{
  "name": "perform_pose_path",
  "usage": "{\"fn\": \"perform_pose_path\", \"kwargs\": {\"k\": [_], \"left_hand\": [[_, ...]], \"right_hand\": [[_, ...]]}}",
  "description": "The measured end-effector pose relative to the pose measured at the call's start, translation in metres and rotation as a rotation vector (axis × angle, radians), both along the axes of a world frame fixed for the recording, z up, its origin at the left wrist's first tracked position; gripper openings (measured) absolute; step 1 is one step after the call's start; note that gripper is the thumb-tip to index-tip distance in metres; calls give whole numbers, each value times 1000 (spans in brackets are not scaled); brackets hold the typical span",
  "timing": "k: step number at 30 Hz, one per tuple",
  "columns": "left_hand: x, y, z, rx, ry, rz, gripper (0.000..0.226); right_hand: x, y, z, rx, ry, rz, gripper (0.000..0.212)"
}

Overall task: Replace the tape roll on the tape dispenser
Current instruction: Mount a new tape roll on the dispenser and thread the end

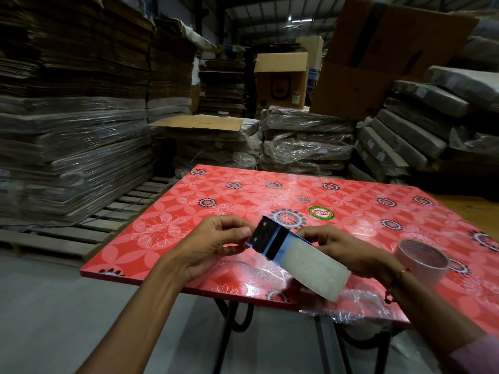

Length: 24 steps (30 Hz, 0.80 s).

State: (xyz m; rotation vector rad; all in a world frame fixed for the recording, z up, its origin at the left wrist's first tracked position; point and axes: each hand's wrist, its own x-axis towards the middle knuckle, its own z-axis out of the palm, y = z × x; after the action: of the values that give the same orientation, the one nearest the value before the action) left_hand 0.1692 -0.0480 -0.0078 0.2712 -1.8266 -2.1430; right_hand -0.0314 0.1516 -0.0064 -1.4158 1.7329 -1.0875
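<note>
Left hand: the left hand [213,247] is raised over the near part of the table, fingers curled, thumb and fingertips pinching the toothed metal end of the tape dispenser.
Right hand: the right hand [343,249] grips the dispenser from the far side, fingers curled round its body behind the tape roll; a thin bracelet sits at the wrist.
Tape dispenser: the tape dispenser [272,242], blue with a dark serrated blade plate, is held between both hands above the table, not touching it, blade end pointing up and to the left.
Tape on dispenser: a whitish tape roll [316,268] sits in the dispenser, its broad face turned toward the camera and tilted down to the right.
Second roll: a spare tape roll [421,259] with an open core lies on the table to the right of the hands, just beyond the right wrist.
Table: the table [243,195] has a red top with a flower pattern, a round green sticker [321,213] near its middle and black folding legs.
Plastic wrap: crumpled clear plastic wrap [359,306] lies at the near edge of the table, below the dispenser.
Surroundings: stacked flat cardboard [70,109] stands at the left, wrapped bundles [305,141] and an open carton [280,79] behind the table.
</note>
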Motion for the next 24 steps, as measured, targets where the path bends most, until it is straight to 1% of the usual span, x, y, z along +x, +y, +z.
{"fn": "perform_pose_path", "kwargs": {"k": [3,4,6,9,10,12,14,17,18,24], "left_hand": [[1,7,9,15,-3,-55,4],[1,9,11,20,-9,-54,3],[-2,15,15,35,-20,-35,9],[-4,21,18,48,-25,-7,9],[-4,22,19,48,-23,-5,8],[-2,21,20,28,-13,-12,6],[1,18,20,-2,-6,-39,4],[6,15,23,-29,-1,-80,2],[6,15,24,-31,4,-89,2],[5,16,35,-22,28,-112,4]], "right_hand": [[4,5,-4,-24,-117,-6,11],[6,7,-5,-32,-142,-11,11],[9,9,-6,-44,-178,-18,11],[16,14,-4,-67,-226,-14,14],[18,15,-3,-63,-242,-13,18],[23,17,2,-37,-253,0,30],[27,18,8,-27,-266,9,36],[29,18,14,-27,-267,30,60],[30,18,15,-30,-262,32,64],[36,15,21,-109,-199,-33,48]]}}
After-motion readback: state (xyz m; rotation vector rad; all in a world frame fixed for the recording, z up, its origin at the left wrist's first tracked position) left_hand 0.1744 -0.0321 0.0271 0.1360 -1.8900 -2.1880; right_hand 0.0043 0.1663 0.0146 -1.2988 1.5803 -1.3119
